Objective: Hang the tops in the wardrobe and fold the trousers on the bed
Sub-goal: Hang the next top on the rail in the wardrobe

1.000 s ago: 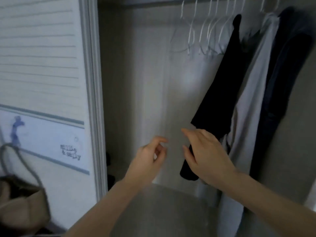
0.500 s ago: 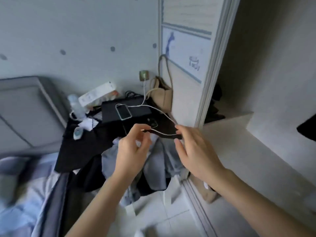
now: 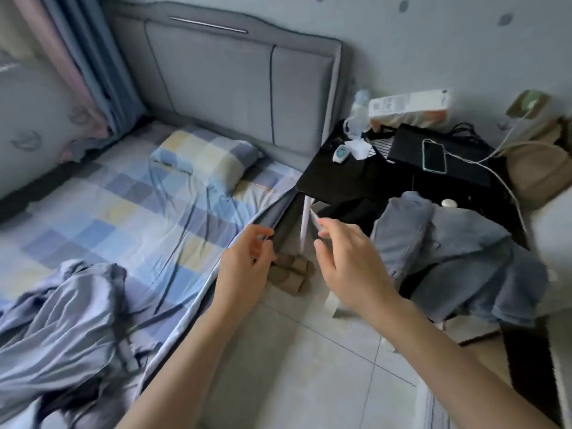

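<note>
Head view: left hand (image 3: pixel 247 261) and right hand (image 3: pixel 346 261) raised side by side over floor gap, fingers loosely curled, nothing gripped.

Grey-blue trousers (image 3: pixel 448 252) heaped just right of right hand, nearer hand; long axis not discernible.

Second garment (image 3: pixel 62 320) crumpled on bed (image 3: pixel 130 212), lower left.

Checked sheet surface offers folding room.

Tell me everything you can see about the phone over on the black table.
The phone is a slim dark slab with a pale, light-coloured rim, lying flat and screen-up on a black box on the cluttered black table beside the bed. Its screen looks off. A white cable runs from its right side toward the wall socket. Neither hand touches it.
</note>
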Demonstrator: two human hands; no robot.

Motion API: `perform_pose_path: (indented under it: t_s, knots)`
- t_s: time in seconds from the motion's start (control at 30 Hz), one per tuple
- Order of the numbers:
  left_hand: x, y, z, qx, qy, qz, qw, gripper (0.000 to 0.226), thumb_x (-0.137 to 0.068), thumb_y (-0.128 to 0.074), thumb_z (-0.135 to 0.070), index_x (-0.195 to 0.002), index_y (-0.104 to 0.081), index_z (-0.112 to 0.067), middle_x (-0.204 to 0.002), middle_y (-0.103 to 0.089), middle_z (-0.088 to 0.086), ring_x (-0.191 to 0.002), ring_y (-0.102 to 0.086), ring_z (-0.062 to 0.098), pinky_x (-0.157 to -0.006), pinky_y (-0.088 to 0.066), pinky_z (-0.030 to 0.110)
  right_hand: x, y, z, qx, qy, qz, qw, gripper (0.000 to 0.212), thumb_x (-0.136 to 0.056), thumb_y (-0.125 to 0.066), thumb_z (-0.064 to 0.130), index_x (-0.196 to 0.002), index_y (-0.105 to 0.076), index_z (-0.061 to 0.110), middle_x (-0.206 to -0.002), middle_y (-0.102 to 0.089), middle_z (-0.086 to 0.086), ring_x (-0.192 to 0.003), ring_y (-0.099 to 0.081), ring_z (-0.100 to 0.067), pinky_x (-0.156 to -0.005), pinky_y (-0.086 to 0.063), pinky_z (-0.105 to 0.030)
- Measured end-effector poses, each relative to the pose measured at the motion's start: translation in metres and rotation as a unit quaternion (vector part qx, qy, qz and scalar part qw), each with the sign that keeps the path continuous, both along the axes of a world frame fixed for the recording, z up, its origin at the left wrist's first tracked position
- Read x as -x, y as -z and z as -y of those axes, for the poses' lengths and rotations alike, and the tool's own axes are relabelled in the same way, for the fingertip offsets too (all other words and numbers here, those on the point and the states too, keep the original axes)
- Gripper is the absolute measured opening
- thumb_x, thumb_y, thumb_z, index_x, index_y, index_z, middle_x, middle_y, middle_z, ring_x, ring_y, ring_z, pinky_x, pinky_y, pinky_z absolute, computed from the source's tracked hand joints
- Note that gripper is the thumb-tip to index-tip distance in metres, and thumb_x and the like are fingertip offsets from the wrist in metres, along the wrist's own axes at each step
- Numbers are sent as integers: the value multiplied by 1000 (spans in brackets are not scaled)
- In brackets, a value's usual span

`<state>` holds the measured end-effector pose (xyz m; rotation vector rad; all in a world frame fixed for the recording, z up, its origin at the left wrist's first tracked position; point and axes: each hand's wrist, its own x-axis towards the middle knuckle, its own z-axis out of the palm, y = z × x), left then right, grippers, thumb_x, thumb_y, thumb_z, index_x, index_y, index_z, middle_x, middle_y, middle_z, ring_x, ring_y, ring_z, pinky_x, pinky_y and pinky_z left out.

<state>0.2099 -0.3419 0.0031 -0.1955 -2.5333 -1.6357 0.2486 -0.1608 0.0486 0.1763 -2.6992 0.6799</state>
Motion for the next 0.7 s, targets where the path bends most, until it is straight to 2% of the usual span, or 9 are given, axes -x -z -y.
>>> perform_pose_path:
  t_s: [0.13,0.23,0.33,0.43,0.53,0.6,0.7]
  knots:
    - [-16,26,109,26,-113,57,992,18,-92,-55,-19,-101,-57,-34,-71,-67,-5,-74,-65,12,-73,-50,31,27,21,100,-7,-100,37,994,34,-91,-57,18,-121,-58,2,-102,-68,-11,-101,-58,-32,-89,-46,-44]
    - [-32,48,202,21,-190,119,974,18,-92,-54,-19,-100,-57,-35,-72,-65,-4,-69,-64,15,-67,-55,41,43,42,190,-15,-165,66,984,32,-91,-58,19,-119,-59,4,-102,-68,-11,-102,-58,-33,-88,-47,-44]
    - [-53,72,301,17,-269,165,949,21,-92,-55,-15,-93,-56,-36,-72,-66,-4,-60,-61,9,-57,-50,30,54,69,289,-17,-233,118,965,32,-93,-56,22,-120,-57,7,-106,-66,-8,-106,-57,-30,-93,-44,-41]
    - [-73,104,390,22,-336,222,915,16,-88,-57,-11,-94,-59,-26,-74,-66,-1,-66,-64,16,-59,-50,34,63,104,380,-36,-286,182,940,35,-94,-51,27,-125,-53,11,-112,-64,-5,-112,-53,-27,-97,-40,-40]
    - [-89,134,458,31,-379,279,882,16,-86,-58,-11,-87,-60,-27,-74,-64,-6,-65,-62,12,-50,-42,16,74,141,453,-62,-330,240,911,34,-96,-48,31,-125,-51,13,-114,-62,-4,-111,-52,-26,-94,-41,-39]
    - [-93,157,499,29,-403,320,857,16,-86,-57,-8,-85,-61,-24,-78,-64,-5,-74,-62,15,-54,-42,17,84,164,501,-75,-357,277,889,34,-96,-47,32,-125,-50,14,-114,-62,-4,-111,-51,-26,-92,-42,-38]
    - [-93,195,554,44,-419,379,824,9,-88,-58,-9,-92,-63,-14,-90,-66,3,-90,-61,23,-73,-40,27,103,201,564,-109,-387,326,856,34,-96,-46,33,-124,-51,14,-116,-61,-6,-112,-50,-28,-91,-43,-38]
